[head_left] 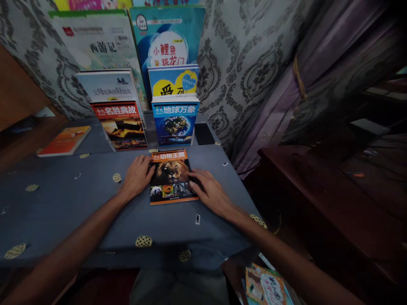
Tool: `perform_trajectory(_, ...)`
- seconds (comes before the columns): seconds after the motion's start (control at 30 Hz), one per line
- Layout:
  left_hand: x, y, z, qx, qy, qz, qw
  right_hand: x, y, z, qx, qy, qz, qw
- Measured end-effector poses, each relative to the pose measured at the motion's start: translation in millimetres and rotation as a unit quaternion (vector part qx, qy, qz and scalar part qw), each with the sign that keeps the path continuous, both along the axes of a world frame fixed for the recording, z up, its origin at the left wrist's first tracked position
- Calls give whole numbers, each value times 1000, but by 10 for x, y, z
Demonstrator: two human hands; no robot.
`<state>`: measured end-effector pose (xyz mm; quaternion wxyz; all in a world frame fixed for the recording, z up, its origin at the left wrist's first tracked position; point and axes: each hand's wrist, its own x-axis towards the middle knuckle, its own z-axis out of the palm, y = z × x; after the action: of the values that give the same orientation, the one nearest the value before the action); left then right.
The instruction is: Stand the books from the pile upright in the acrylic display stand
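A paperback book with a lion on its cover lies flat on the cloth-covered table, its orange bottom edge toward me. Along its left edge rests my left hand, fingers bent and thumb apart, touching the book's side. My right hand lies at the opposite edge, with fingertips and thumb spread on the cover. Just behind stand a red-topped book and a blue book with a globe, upright in a rack. Neither hand lifts the lion book off the table.
Taller books, including a green-edged one and a teal one, stand behind in the rack. An orange book lies at left, a black phone at right. Another book is below the table's right edge, near a dark red cabinet.
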<state>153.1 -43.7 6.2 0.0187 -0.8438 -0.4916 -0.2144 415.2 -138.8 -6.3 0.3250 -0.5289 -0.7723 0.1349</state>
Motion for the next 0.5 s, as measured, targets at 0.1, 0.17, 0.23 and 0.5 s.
perform_trajectory(0.1, -36, 63, -85, -7, -20, -38, 999, -109, 201, -10, 18, -38, 12, 999)
perform_trajectory(0.17, -33, 75, -117, -21, -27, -55, 998, -206, 391, -7, 27, -58, 44, 997)
perform_trajectory(0.23, -18, 73, -129, -30, -24, -58, 998, -286, 607, -1, 20, -78, 71, 994)
perform_trajectory(0.5, 10, 56, -88, -36, -18, -58, 998, -162, 1021, -25, -32, -153, -27, 987)
